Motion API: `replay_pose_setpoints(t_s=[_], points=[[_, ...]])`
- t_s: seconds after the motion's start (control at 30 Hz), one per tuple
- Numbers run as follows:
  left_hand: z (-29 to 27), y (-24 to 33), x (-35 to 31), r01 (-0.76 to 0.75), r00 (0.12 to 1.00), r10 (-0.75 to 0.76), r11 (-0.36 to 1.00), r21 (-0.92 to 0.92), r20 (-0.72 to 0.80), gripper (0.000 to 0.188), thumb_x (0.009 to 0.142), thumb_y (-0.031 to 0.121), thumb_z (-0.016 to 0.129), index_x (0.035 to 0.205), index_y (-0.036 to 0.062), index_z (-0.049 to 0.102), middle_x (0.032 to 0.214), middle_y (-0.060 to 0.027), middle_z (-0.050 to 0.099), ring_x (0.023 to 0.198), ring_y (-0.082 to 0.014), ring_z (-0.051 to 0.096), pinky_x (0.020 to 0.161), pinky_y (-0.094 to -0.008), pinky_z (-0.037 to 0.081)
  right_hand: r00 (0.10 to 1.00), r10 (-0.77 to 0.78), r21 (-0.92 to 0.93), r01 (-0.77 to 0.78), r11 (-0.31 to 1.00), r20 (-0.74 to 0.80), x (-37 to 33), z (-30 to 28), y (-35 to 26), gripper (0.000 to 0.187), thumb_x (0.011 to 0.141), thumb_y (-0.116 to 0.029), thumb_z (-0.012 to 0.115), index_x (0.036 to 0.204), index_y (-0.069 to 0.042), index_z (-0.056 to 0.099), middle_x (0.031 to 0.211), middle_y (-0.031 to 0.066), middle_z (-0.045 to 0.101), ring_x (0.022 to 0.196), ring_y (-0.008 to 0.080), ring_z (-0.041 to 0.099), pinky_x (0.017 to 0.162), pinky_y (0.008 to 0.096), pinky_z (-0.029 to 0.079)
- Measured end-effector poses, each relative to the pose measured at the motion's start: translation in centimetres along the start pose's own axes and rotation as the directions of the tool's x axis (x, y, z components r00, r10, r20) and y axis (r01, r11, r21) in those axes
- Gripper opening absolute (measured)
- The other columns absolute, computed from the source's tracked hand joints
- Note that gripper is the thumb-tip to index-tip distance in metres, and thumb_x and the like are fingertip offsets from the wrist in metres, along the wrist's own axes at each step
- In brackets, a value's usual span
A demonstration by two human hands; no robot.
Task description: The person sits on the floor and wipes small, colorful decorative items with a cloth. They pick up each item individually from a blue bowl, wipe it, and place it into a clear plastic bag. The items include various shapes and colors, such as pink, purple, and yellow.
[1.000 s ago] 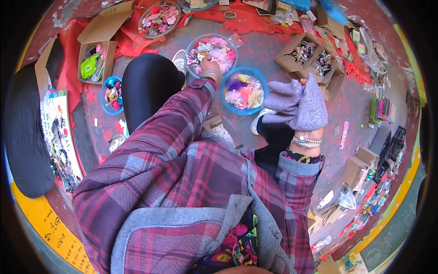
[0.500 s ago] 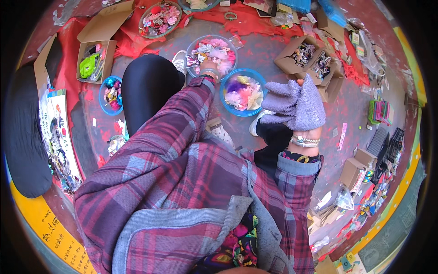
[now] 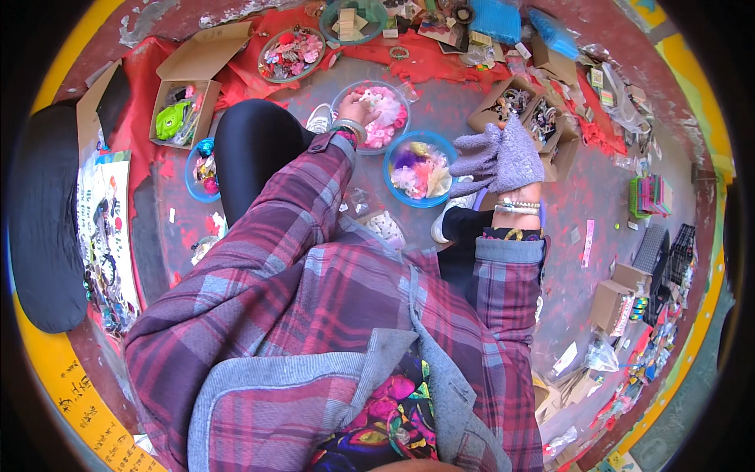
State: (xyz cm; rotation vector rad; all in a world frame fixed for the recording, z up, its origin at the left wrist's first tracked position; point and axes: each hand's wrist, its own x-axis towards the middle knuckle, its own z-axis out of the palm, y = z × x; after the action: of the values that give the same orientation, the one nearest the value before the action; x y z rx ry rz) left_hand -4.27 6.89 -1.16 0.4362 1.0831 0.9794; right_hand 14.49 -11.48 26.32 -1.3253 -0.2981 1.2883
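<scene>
My bare left hand [image 3: 358, 112] is over a clear round basin [image 3: 334, 106] of pink and white frilly hair accessories [image 3: 384, 110], its fingers apart and reaching toward the pile. The fingertips are partly lost against the pink pieces. My right hand [image 3: 503, 161] wears a fuzzy lilac glove, its fingers spread and pointing left, with nothing held. A bare fingertip shows at the top of the glove. Just left of the glove stands a blue basin [image 3: 387, 179] of purple, yellow, pink and cream frilly pieces [image 3: 421, 173].
Open cardboard boxes [image 3: 560, 157] of hair bands stand beyond the glove. At the left are a box [image 3: 203, 106] with a green item and a small blue basin [image 3: 191, 185]. Another basin [image 3: 267, 69] of pink accessories lies farther back. A green basket [image 3: 635, 198] sits at the right.
My left hand has lifted slightly and shifted left; the shiny silvery piece beside it no longer shows. The gloved right hand has moved a little left and its fingers have spread.
</scene>
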Motion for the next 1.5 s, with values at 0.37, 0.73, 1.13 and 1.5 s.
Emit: replay_pose_setpoints(t_s=[0.37, 0.73, 1.13, 1.5], points=[[9.2, 10.9, -11.6, -0.015, 0.794, -0.062, 0.992, 0.122, 0.605, 0.022, 0.081, 0.005, 0.055, 0.102, 0.0009, 0.051, 0.106, -0.0118, 0.056, 0.094, -0.0203, 0.056, 0.083, -0.0304, 0.046, 1.0, 0.018, -0.063, -0.018, 0.998, -0.003, -1.1, 0.0, -1.1, 0.037, 0.087, -0.04, 0.039, 0.085, -0.004, 0.048, 0.074, 0.0187, 0.058, 0.044, 0.0327, 0.053, 0.031, 0.0448, 0.044], [11.2, 12.2, -19.4, 0.013, 0.611, -0.331, 0.913, 0.409, 0.719, 0.025, 0.087, 0.015, 0.049, 0.11, 0.0062, 0.045, 0.112, -0.0082, 0.054, 0.082, -0.0097, 0.055, 0.062, -0.025, 0.049, 0.982, -0.168, 0.321, 0.132, 0.938, 0.086, 3.6, -3.4, 2.1, 0.025, 0.09, -0.029, 0.041, 0.09, -0.005, 0.048, 0.072, 0.0109, 0.055, 0.061, 0.0238, 0.056, 0.053, 0.0338, 0.046], [11.9, 11.3, -19.2, -0.215, 0.591, -0.424, 0.737, 0.641, 0.686, 0.017, 0.082, 0.016, 0.059, 0.092, 0.0028, 0.056, 0.081, -0.0006, 0.056, 0.072, -0.005, 0.052, 0.064, -0.0193, 0.042, 0.971, -0.17, 0.064, 0.161, 0.985, 0.169, 3.7, -3.4, 2.3, 0.024, 0.085, -0.021, 0.053, 0.101, -0.003, 0.053, 0.084, 0.0051, 0.059, 0.07, 0.015, 0.057, 0.062, 0.0271, 0.047], [11.7, 10.2, -18.5, -0.639, 0.567, -0.156, 0.537, 0.551, 0.809, 0.032, 0.077, 0.01, 0.062, 0.104, -0.0011, 0.051, 0.094, -0.0056, 0.057, 0.089, -0.0107, 0.052, 0.079, -0.0233, 0.042, 0.601, -0.29, -0.648, 0.548, -0.529, 0.745, 2.1, -1.0, 0.7, 0.029, 0.067, -0.013, 0.058, 0.094, -0.001, 0.057, 0.09, 0.0161, 0.06, 0.083, 0.0302, 0.058, 0.072, 0.038, 0.046]])
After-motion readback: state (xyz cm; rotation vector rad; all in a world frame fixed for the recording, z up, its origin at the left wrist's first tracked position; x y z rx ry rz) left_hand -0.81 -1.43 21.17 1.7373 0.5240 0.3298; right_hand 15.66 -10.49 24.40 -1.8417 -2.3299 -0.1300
